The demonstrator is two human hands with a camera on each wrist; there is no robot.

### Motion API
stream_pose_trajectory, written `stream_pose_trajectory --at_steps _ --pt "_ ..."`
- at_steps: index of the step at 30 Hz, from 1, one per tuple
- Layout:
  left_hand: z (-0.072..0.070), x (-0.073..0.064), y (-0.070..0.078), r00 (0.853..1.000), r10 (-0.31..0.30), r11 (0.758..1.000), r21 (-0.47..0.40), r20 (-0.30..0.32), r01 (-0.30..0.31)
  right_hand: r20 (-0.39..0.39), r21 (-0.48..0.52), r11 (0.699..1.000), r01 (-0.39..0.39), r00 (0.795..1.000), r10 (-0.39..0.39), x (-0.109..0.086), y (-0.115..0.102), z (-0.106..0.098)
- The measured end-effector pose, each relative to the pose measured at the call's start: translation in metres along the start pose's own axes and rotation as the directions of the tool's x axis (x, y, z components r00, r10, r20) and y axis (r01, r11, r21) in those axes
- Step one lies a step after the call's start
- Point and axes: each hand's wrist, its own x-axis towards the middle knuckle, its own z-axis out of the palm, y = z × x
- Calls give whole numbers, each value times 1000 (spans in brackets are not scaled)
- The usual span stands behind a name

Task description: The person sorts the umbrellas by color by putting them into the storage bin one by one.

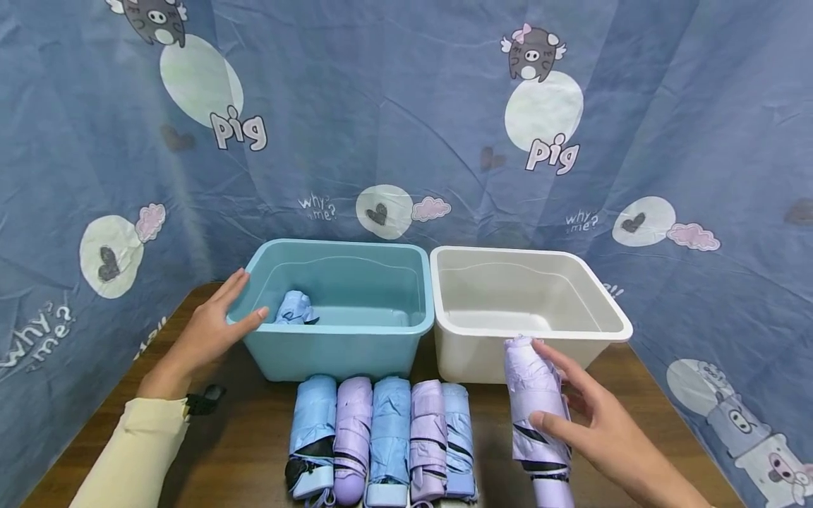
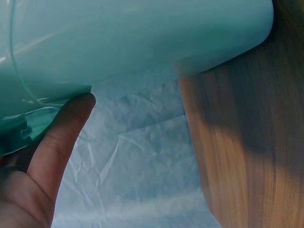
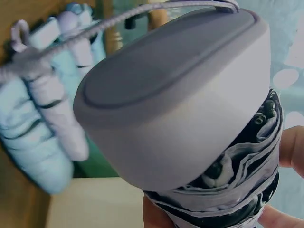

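Note:
My right hand [image 1: 600, 423] grips a folded lavender umbrella [image 1: 536, 395], fingers on its far side and thumb across the front. The umbrella leans upright, its top overlapping the front of the white bin [image 1: 473, 360] in the head view. Its pale handle end [image 3: 190, 109] and wrist cord fill the right wrist view. On the left, my left hand [image 1: 206, 328] rests at the left rim of the teal bin [image 1: 336, 356], fingers extended. One blue folded umbrella [image 1: 295, 307] lies inside that bin, near its left end.
Several folded umbrellas lie side by side in front of the bins, light blue ones [image 1: 389, 430] alternating with lavender ones [image 1: 353, 430]. Both bins stand together on the wooden table [image 1: 248, 437]. A blue patterned cloth [image 1: 406, 106] hangs right behind them.

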Motion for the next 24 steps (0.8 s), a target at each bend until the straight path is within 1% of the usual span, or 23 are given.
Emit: stream_pose_trajectory --at_steps 2,4,9,15,19,23,24 --pt "-1 -1 0 1000 -4 1000 7 8 4 8 25 1000 6 1000 -6 5 -8 -4" --pt "-1 -2 1 1000 -4 1000 7 14 4 6 25 999 26 1000 -26 13 -14 -8" --pt "-1 -1 0 1000 10 1000 2 5 -10 4 20 998 62 998 -62 40 -23 -17" --pt "-3 1 1 1000 4 1000 -2 1 -4 15 42 999 -13 1000 12 72 -30 -25" --pt "-3 1 1 1000 3 1000 -9 0 -3 30 117 990 -74 997 71 98 -37 -28" --pt "-2 0 0 1000 0 1000 -18 0 0 32 177 979 -105 994 100 126 -34 -28" --pt "-1 0 0 1000 -2 1000 -20 3 2 21 189 976 -112 994 110 133 -32 -26"
